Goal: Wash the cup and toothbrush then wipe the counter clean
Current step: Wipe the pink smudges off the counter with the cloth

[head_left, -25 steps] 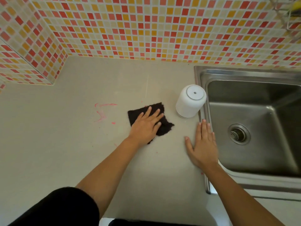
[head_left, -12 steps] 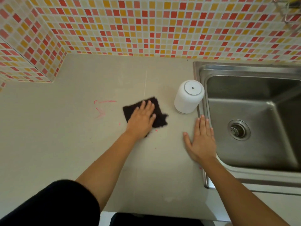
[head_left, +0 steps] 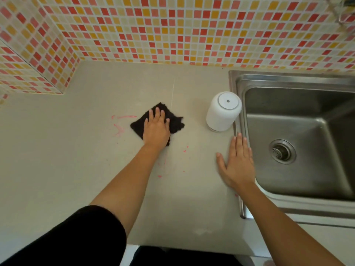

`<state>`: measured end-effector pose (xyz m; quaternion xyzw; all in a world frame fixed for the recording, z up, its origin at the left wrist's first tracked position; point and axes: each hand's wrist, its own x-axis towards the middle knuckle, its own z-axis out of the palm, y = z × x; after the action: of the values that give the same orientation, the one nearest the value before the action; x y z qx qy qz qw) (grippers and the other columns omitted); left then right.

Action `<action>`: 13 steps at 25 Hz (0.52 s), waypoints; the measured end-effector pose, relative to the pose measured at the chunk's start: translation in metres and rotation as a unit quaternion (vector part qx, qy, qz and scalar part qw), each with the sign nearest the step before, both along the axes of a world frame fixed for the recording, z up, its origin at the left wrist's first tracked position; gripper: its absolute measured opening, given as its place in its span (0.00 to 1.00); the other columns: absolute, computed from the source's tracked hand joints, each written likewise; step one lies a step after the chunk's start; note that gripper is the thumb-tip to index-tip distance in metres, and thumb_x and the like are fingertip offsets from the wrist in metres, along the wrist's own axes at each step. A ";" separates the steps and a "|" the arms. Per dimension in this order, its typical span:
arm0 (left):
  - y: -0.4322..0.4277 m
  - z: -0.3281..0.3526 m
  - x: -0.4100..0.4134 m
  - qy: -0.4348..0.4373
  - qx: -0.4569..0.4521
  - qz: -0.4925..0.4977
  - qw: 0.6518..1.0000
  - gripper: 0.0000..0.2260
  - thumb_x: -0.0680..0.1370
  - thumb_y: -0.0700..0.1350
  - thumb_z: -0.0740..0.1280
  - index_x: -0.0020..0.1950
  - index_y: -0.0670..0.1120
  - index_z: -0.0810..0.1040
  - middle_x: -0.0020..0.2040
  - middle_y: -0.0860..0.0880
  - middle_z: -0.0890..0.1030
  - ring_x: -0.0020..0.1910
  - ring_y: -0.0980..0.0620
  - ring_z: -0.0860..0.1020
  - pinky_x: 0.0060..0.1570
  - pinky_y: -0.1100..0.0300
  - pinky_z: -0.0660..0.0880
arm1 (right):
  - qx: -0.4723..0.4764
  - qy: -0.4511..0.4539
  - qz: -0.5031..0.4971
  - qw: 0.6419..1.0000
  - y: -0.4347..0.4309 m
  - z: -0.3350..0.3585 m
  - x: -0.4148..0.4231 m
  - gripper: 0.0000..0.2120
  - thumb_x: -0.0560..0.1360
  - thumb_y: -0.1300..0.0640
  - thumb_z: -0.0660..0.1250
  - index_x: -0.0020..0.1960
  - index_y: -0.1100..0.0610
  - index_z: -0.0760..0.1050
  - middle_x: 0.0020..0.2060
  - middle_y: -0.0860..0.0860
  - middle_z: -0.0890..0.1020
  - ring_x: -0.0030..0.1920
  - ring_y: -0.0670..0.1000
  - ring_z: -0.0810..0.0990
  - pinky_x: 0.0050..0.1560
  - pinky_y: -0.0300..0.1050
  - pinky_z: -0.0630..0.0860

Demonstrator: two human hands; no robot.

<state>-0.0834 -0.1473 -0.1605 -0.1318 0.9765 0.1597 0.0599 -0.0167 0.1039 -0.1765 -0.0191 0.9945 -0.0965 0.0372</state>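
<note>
My left hand (head_left: 157, 129) presses flat on a dark cloth (head_left: 177, 124) in the middle of the beige counter (head_left: 76, 169). Pink smears (head_left: 120, 123) mark the counter just left of the cloth, and small pink specks (head_left: 184, 151) lie near my left wrist. A white cup (head_left: 222, 113) stands upside down beside the sink's left rim. My right hand (head_left: 238, 164) lies flat on the counter with straight fingers, just in front of the cup and apart from it. No toothbrush is in view.
A steel sink (head_left: 299, 135) with a round drain (head_left: 282, 151) fills the right side. Mosaic tile walls (head_left: 172, 29) close the counter at the back and left. A wire rack (head_left: 345, 10) shows at the top right corner.
My left hand has slid the cloth leftward toward the pink smears and turned it. Pink specks it covered before now show. My right hand has stayed put.
</note>
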 end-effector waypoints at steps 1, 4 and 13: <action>0.004 -0.001 0.010 0.009 0.011 -0.013 1.000 0.21 0.83 0.48 0.48 0.75 0.43 0.57 0.77 0.44 0.55 0.76 0.45 0.51 0.73 0.49 0.51 | 0.001 -0.004 0.002 1.000 0.001 0.000 0.000 0.38 0.73 0.38 0.42 0.76 0.61 0.47 0.76 0.56 0.49 0.76 0.54 0.45 0.73 0.49 0.44; 0.016 -0.002 0.107 0.053 0.047 -0.089 0.994 0.25 0.80 0.52 0.46 0.73 0.42 0.63 0.75 0.45 0.59 0.76 0.48 0.51 0.72 0.52 0.50 | 0.007 -0.002 0.005 1.000 0.002 -0.003 -0.001 0.38 0.74 0.37 0.41 0.76 0.61 0.46 0.76 0.56 0.48 0.76 0.54 0.43 0.73 0.49 0.44; 0.013 0.004 0.039 0.014 0.050 -0.003 0.999 0.20 0.82 0.48 0.51 0.73 0.45 0.62 0.76 0.46 0.57 0.76 0.47 0.52 0.72 0.49 0.51 | -0.003 -0.003 0.002 1.000 0.002 -0.003 0.000 0.39 0.73 0.37 0.41 0.76 0.61 0.47 0.76 0.56 0.48 0.76 0.54 0.45 0.74 0.50 0.45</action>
<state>-0.0446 -0.1340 -0.1565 -0.1233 0.9684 0.2104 0.0529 -0.0170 0.1057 -0.1792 -0.0211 0.9941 -0.0990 0.0400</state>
